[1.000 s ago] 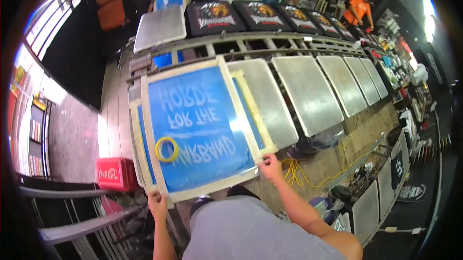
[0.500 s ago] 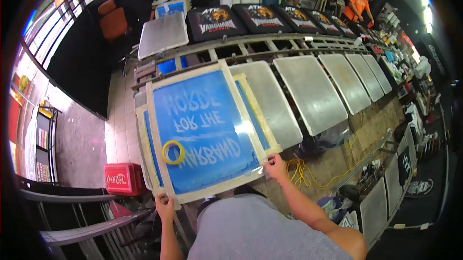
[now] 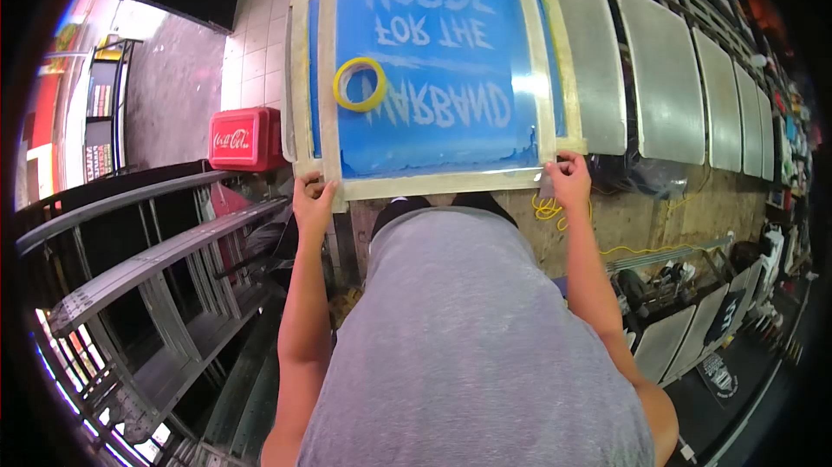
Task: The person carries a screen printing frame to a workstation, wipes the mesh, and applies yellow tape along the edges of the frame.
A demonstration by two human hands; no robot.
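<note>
A screen-printing frame (image 3: 442,187) with taped edges and blue mesh lies in front of me, its pale lettering upside down and mirrored. A yellow roll of tape (image 3: 360,84) rests on the mesh. My left hand (image 3: 313,203) has its thumb and fingers closed at the near left corner of the frame. At the near right corner, my right hand (image 3: 568,181) pinches the end of a shiny, see-through strip of tape (image 3: 511,174) along the near edge. Exactly what lies between the left fingertips is hard to see. Another taped frame edge (image 3: 565,68) shows underneath.
Several grey printing platens (image 3: 663,77) stand in a row to the right. A red Coca-Cola box (image 3: 245,139) sits to the left, above a metal ladder (image 3: 165,263). A yellow cable (image 3: 546,210) lies on the floor beyond my right hand.
My view has tilted down and turned, so the frame appears higher and the black printed shirts have mostly left view. Both hands stay at the frame's near corners; the tape roll stays on the mesh.
</note>
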